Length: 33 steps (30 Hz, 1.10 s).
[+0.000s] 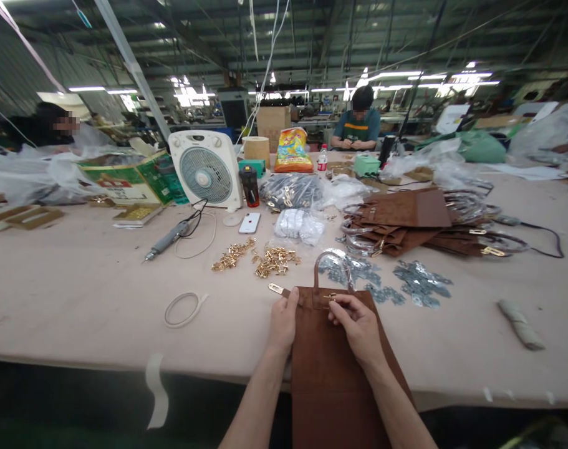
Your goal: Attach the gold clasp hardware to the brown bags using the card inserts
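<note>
A brown suede bag (pixel 328 368) lies flat at the table's near edge, its looped handle (pixel 331 269) pointing away from me. My left hand (pixel 282 321) pinches the bag's top left corner, just below a gold strap tip (pixel 276 288). My right hand (pixel 356 321) is closed on a small gold clasp (pixel 331 297) at the middle of the bag's top edge. Just beyond the bag lie two heaps of gold metal fittings (pixel 274 260) and scattered silver metal plates (pixel 417 282).
A stack of brown bags (pixel 405 221) lies at the right rear. Farther back stand a white fan (pixel 205 169), a phone (pixel 249 222), a black bottle (pixel 250 186) and bagged parts (pixel 298 224). An electric screwdriver (pixel 166 240) and a white loop (pixel 183 308) lie left. A person (pixel 361 125) sits across.
</note>
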Motion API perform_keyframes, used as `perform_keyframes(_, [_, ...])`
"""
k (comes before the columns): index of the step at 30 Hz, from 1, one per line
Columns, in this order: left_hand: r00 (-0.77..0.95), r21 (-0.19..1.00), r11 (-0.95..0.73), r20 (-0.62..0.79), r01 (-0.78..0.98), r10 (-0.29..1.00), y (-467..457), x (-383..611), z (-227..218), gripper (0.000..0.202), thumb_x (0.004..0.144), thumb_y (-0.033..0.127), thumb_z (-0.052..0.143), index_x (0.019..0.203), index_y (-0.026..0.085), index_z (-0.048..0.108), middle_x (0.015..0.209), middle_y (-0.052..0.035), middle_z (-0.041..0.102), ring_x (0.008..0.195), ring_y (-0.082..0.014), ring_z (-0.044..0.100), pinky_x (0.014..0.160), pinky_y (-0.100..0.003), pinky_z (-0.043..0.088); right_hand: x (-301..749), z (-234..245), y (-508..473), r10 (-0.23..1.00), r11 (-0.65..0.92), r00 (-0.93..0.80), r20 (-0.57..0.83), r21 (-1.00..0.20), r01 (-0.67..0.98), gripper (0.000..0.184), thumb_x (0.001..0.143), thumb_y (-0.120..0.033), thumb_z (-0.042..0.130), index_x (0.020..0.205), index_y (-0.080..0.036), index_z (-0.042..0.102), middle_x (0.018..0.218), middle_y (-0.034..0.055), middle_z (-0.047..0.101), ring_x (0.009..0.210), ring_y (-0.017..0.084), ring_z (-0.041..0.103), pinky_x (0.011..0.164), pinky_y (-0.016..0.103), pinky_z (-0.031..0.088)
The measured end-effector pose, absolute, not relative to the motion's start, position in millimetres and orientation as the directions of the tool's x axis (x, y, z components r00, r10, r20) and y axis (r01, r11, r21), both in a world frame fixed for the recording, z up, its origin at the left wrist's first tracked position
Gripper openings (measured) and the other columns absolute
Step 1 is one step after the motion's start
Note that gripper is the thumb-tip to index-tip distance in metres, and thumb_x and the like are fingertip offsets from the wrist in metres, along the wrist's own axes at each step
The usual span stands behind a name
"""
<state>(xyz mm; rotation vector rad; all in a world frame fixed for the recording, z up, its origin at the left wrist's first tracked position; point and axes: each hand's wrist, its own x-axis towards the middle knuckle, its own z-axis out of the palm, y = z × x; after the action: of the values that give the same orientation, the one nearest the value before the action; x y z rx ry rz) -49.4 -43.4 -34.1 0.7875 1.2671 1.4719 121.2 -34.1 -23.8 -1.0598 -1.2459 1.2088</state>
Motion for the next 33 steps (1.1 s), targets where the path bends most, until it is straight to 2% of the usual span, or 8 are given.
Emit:
perform_keyframes(4, [-0.333, 0.981, 0.018, -0.083, -0.196, 0.939, -48.2, -51.1, -37.6, 0.064, 0.087, 0.074, 0.062, 0.077, 0.011, 0.07, 0.068, -0.0054, 0.067, 0.067, -0.0191, 0.061, 0.063, -0.027, 0.05, 98.0, -21.7, -42.1, 0.994, 0.098, -0.038, 0.105, -0.983, -0.158, 0.037, 0.088, -0.053, 0.08, 0.101, -0.018, 0.071, 0.075, 0.004, 0.071, 0.066, 0.018, 0.064, 0.063, 0.028, 0.052])
perform_keyframes(8, [-0.43, 0.998, 0.02, 0.006, 0.056, 0.903, -51.4, -47.9, -37.7, 0.062, 0.094, 0.07, 0.055, 0.063, 0.016, 0.057, 0.059, -0.0005, 0.056, 0.059, -0.0138, 0.048, 0.055, -0.025, 0.037, 90.2, -28.2, -50.0, 0.995, 0.097, 0.008, 0.097, -0.989, -0.108, 0.037, 0.089, -0.053, 0.078, 0.103, -0.019, 0.072, 0.075, 0.0042, 0.07, 0.065, 0.018, 0.065, 0.061, 0.029, 0.053])
perform_keyframes(11, [-0.452, 0.989, 0.032, 0.038, 0.146, 0.891, -51.1, -44.6, -34.9, 0.061, 0.096, 0.067, 0.051, 0.059, 0.019, 0.051, 0.056, 0.0015, 0.049, 0.058, -0.0132, 0.044, 0.055, -0.025, 0.034, 93.7, -32.4, -52.3, 0.994, 0.112, 0.02, 0.111, -0.991, -0.077, 0.036, 0.09, -0.051, 0.077, 0.108, -0.019, 0.072, 0.078, 0.0042, 0.071, 0.067, 0.018, 0.065, 0.061, 0.028, 0.054])
perform_keyframes(17, [-0.436, 0.989, 0.014, 0.052, 0.147, 0.898, -49.9, -43.3, -29.9, 0.06, 0.095, 0.068, 0.052, 0.059, 0.02, 0.049, 0.056, 0.002, 0.049, 0.058, -0.0136, 0.043, 0.056, -0.026, 0.034, 93.8, -31.9, -54.0, 0.994, 0.111, -0.008, 0.111, -0.993, -0.036, 0.033, 0.091, -0.05, 0.076, 0.105, -0.02, 0.072, 0.079, 0.0047, 0.071, 0.068, 0.019, 0.067, 0.06, 0.028, 0.055])
perform_keyframes(25, [-0.458, 0.991, 0.012, 0.05, 0.13, 0.887, -50.4, -43.9, -36.5, 0.06, 0.095, 0.066, 0.054, 0.059, 0.018, 0.057, 0.057, 0.0007, 0.055, 0.058, -0.0145, 0.048, 0.057, -0.025, 0.036, 86.8, -33.4, -57.7, 0.99, 0.139, 0.011, 0.14, -0.989, 0.051, 0.032, 0.092, -0.049, 0.075, 0.104, -0.02, 0.071, 0.085, 0.0063, 0.073, 0.069, 0.019, 0.068, 0.064, 0.03, 0.056])
perform_keyframes(33, [-0.481, 0.978, -0.008, 0.109, 0.207, 0.87, -51.5, -42.4, -37.8, 0.058, 0.098, 0.06, 0.054, 0.058, 0.018, 0.054, 0.055, 0.0004, 0.056, 0.056, -0.0144, 0.05, 0.056, -0.025, 0.037, 83.5, -38.9, -54.5, 0.989, 0.139, 0.044, 0.144, -0.986, 0.091, 0.034, 0.092, -0.051, 0.074, 0.106, -0.02, 0.072, 0.085, 0.0067, 0.072, 0.073, 0.02, 0.068, 0.065, 0.03, 0.055])
